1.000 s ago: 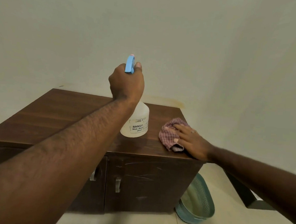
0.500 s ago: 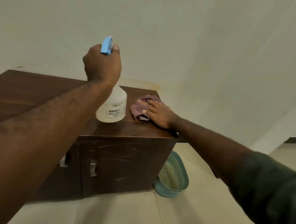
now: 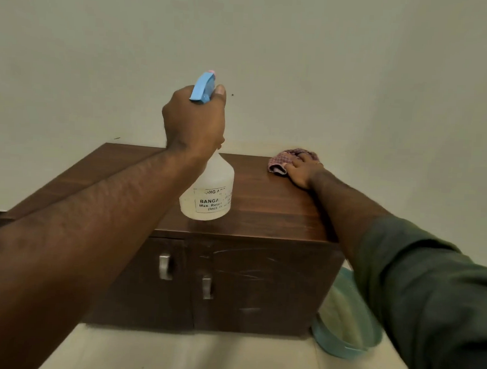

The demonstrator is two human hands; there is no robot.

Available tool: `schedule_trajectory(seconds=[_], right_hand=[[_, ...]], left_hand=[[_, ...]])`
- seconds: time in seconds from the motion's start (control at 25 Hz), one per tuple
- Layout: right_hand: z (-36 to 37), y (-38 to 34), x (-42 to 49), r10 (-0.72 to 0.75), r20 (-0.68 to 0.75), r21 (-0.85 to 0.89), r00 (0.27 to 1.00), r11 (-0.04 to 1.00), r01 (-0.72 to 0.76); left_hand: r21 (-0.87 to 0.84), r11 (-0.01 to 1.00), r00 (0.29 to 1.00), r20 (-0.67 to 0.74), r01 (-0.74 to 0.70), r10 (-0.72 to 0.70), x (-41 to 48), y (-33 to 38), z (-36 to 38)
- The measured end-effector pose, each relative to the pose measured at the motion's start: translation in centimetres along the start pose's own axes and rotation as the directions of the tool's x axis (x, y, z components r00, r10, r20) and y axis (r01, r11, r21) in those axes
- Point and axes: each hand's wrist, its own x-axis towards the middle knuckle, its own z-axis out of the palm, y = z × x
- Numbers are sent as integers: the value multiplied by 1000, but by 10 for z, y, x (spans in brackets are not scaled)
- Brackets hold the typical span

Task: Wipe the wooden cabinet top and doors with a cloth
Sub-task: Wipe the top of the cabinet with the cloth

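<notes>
A dark wooden cabinet (image 3: 275, 208) stands against the wall, with two closed doors and metal handles (image 3: 164, 266) below its top. My left hand (image 3: 194, 122) is wrapped around the neck of a white spray bottle (image 3: 210, 194) with a blue trigger head; the bottle's base is at or just above the cabinet top. My right hand (image 3: 302, 170) lies flat on a pink checked cloth (image 3: 283, 159), pressing it onto the top at the back right corner.
A teal mesh basket (image 3: 345, 328) lies tilted on the tiled floor against the cabinet's right side. A plain wall rises directly behind the cabinet. Pale floor tiles (image 3: 188, 356) stretch in front of the doors.
My right hand has slid the cloth from the front right edge of the top toward the back right corner. The left hand still holds the bottle, and the view has swung about.
</notes>
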Motion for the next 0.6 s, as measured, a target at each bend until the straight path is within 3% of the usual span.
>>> schedule_trajectory(seconds=[0.16, 0.36, 0.44, 0.6], right_hand=[[5, 1, 1, -4, -8, -11, 1000, 1000, 4], [9, 6, -5, 88, 37, 29, 995, 996, -89], [14, 9, -13, 115, 26, 31, 993, 993, -116], [18, 13, -39, 24, 9, 8, 1000, 1000, -24]], left_hand=[[45, 996, 997, -23, -78, 79, -5, 19, -51], [278, 935, 973, -2, -222, 232, -25, 20, -107], [314, 927, 976, -7, -206, 219, -30, 13, -122], [400, 901, 986, 43, -165, 162, -36, -17, -147]])
